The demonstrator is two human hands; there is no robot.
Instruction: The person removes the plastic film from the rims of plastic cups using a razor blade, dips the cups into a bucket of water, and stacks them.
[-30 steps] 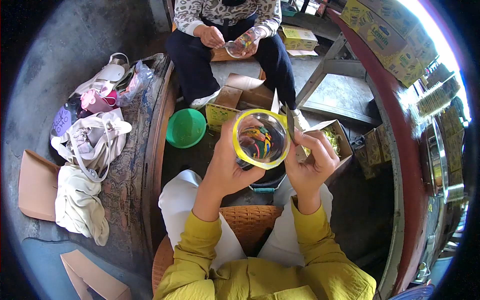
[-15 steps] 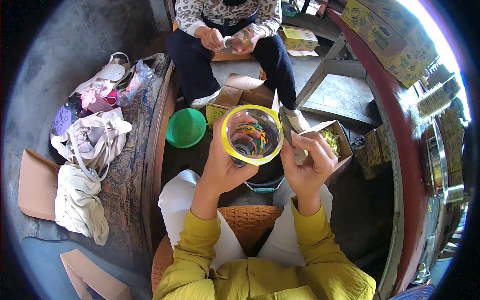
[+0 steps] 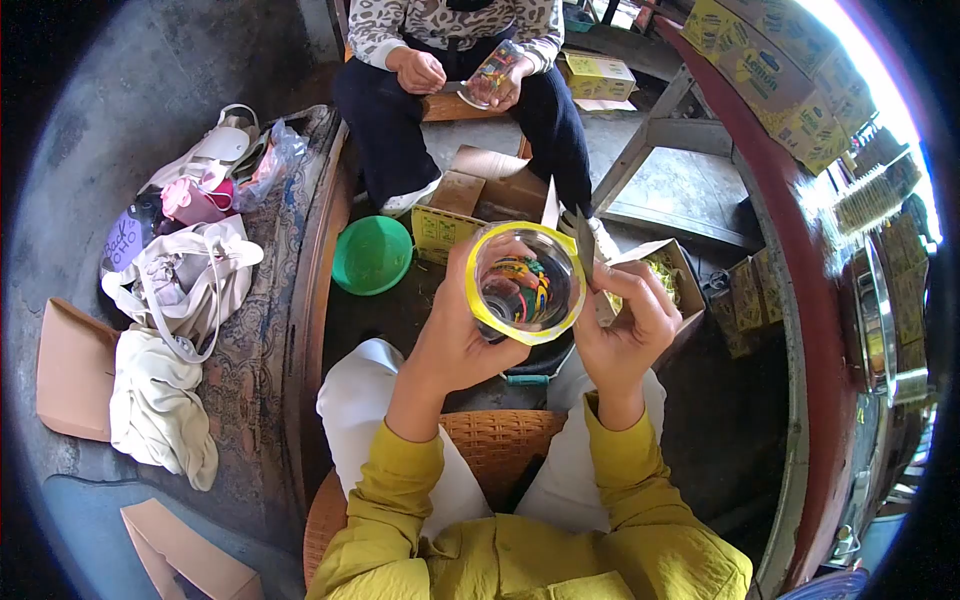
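In front of me my left hand [image 3: 455, 325] is wrapped round a clear plastic cup [image 3: 527, 285] with a yellow rim and a colourful print on its wall. The cup's mouth is turned up toward me. Pinched in my right hand [image 3: 628, 325] is a knife [image 3: 585, 240], its grey blade pointing away from me beside the right side of the rim. My fingers cover the handle. I cannot tell whether the blade touches the rim.
Across from me a seated person's hand [image 3: 505, 88] holds a similar printed cup. Between us are a green basin [image 3: 372, 256], an open cardboard box [image 3: 440, 235] and a box of yellow strips [image 3: 665, 280]. Bags [image 3: 185, 280] lie on the bench at left.
My left hand has moved the cup slightly to the right and down. The knife stays by the rim. The other person has turned their cup more upright.
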